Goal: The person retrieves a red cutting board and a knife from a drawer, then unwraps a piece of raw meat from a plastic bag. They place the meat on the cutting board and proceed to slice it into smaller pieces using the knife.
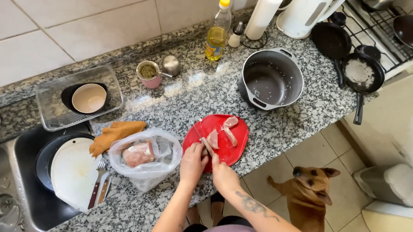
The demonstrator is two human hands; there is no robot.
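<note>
Raw meat piece [212, 139] on red board [235, 151]: pinned by left hand [192, 162], knife [201, 135] gripped in right hand [223, 173]. Best to slice slowly, fingers tucked back.

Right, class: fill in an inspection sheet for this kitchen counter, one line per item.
Surface: speckled granite counter, crowded.
Job's things: red cutting board with raw meat pieces; knife; bag of meat.
Clutter: grey pot, oil bottle, glass dish, orange cloth, frying pans.
Hands: left hand and right hand at the board's near edge; which one grips the knife cannot be told.
Cables: nothing seen.
Surroundings: brown dog on the tiled floor; sink.
</note>
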